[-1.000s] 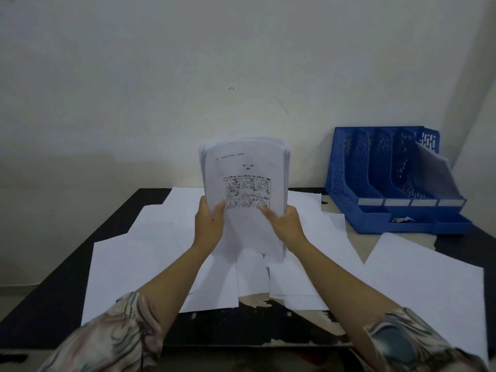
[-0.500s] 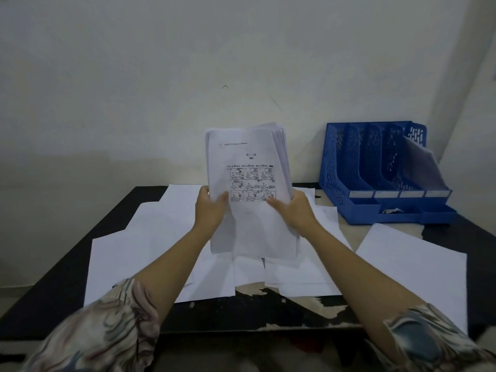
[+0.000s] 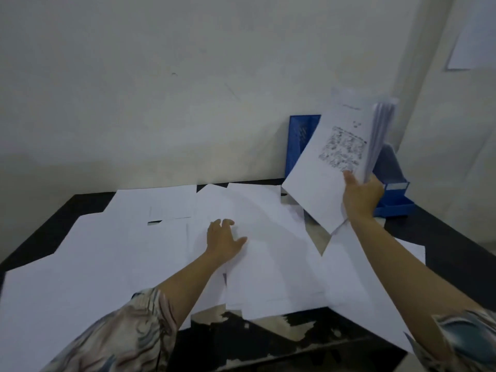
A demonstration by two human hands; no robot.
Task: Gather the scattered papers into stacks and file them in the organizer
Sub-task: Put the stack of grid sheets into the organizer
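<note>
The right hand (image 3: pixel 362 196) grips a thick stack of papers (image 3: pixel 335 157) by its lower edge, holding it tilted in the air directly in front of the blue organizer (image 3: pixel 304 135). The left hand (image 3: pixel 222 240) lies open, fingers spread, flat on the loose sheets (image 3: pixel 107 264) well left of the organizer. These sheets are plain white, thin and overlapping, covering most of the dark surface (image 3: pixel 456 245). The stack's top page carries a blurred printed block; its text cannot be read. The organizer is perforated plastic.
</note>
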